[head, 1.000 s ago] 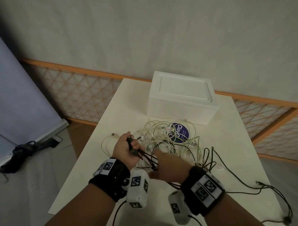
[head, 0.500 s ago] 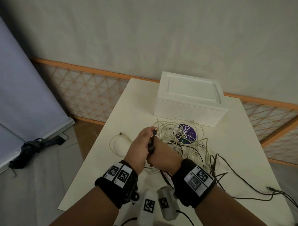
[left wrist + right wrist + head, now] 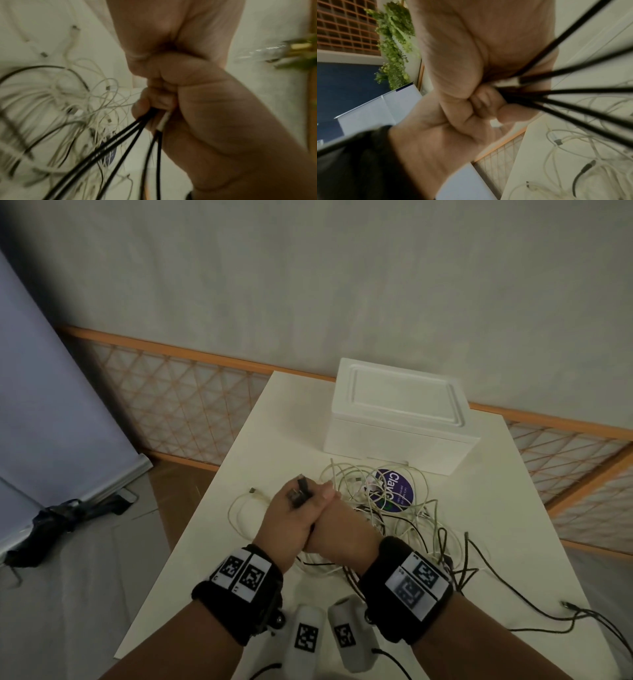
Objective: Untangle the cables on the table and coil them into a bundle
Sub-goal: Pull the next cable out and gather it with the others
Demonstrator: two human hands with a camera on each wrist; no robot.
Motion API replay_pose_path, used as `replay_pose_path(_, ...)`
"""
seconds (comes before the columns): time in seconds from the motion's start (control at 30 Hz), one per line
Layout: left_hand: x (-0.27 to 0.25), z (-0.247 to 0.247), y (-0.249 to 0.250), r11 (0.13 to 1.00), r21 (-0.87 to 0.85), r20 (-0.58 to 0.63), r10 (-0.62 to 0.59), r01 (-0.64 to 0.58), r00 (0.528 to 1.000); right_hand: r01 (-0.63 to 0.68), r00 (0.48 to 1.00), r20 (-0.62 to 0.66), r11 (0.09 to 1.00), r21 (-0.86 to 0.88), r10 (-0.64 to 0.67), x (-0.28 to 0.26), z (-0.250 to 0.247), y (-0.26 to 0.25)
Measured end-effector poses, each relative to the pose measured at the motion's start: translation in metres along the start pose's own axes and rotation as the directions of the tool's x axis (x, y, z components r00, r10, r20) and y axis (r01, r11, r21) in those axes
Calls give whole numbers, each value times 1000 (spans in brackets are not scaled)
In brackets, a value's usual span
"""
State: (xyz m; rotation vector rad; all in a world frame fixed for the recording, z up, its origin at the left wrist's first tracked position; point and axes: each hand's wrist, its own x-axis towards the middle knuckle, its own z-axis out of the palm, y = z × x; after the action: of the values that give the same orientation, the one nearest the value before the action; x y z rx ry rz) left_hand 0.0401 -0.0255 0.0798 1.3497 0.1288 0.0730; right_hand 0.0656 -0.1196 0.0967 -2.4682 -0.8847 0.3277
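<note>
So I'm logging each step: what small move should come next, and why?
Probably lift the black cables gently up and away from the white tangle. Both the left hand and right hand grip them together, yet the strands run down into that pile on the table.

Each forearm carries a black wrist strap (image 3: pixel 239 601) with white square-code marker tags (image 3: pixel 244 573); a white camera pod (image 3: pixel 306 635) with cable hangs beneath each.
</note>
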Motion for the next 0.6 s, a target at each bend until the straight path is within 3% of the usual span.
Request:
replay_pose_path(0.1,6,6,10,1000,9,-48,19,-18,999,-8,1000,-6,993,114,9,-4,-3,0)
replay_pose_path(0.2,17,-1,15,979,-204,-143,-3,-26,990,-187,982,50,962,197,181,-7,-4,12)
replay_pose_path(0.27,21,-7,17,935,-354,-112,-23,-18,993,-291,956,82,947,135,282,-7,-3,18)
replay_pose_path(0.37,20,-10,19,878,-477,-122,-33,-30,992,-326,941,69,942,-74,331,-7,-2,20)
replay_pose_path(0.47,21,-4,19,904,-422,-222,-31,-67,975,-323,943,45,938,-127,331,-4,-3,19)
replay_pose_path(0.6,19,5,12,975,-220,-268,-75,15,960,-156,988,1,981,-114,158,5,-3,5)
